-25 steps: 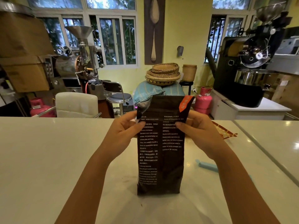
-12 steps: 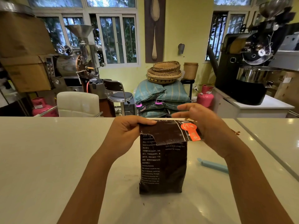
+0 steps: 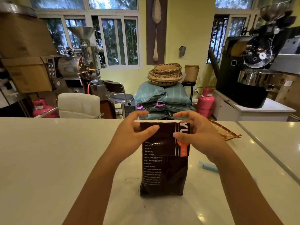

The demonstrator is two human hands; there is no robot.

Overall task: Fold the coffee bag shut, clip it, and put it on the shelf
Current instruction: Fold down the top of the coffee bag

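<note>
A dark brown coffee bag [image 3: 164, 174] with white print and an orange stripe stands upright on the white counter [image 3: 48, 159]. Its top is folded down toward me into a flap. My left hand [image 3: 131, 135] pinches the fold's left end, thumb on the front, fingers behind. My right hand [image 3: 198, 132] pinches the right end the same way. A light blue bag clip [image 3: 208, 167] lies on the counter right of the bag, partly hidden by my right forearm. No shelf is recognisable in view.
A brown patterned strip [image 3: 225, 132] lies on the counter behind my right hand. A seam [image 3: 267, 159] runs where a second countertop joins at the right. Beyond the counter are a white chair [image 3: 79, 104], stacked sacks [image 3: 162, 98], pink gas cylinders [image 3: 205, 101] and roasting machines [image 3: 253, 62].
The bag's top stood open and tall a second ago. Both hands folded it down toward me, and the flap now hangs lower on the front than half a second ago.
</note>
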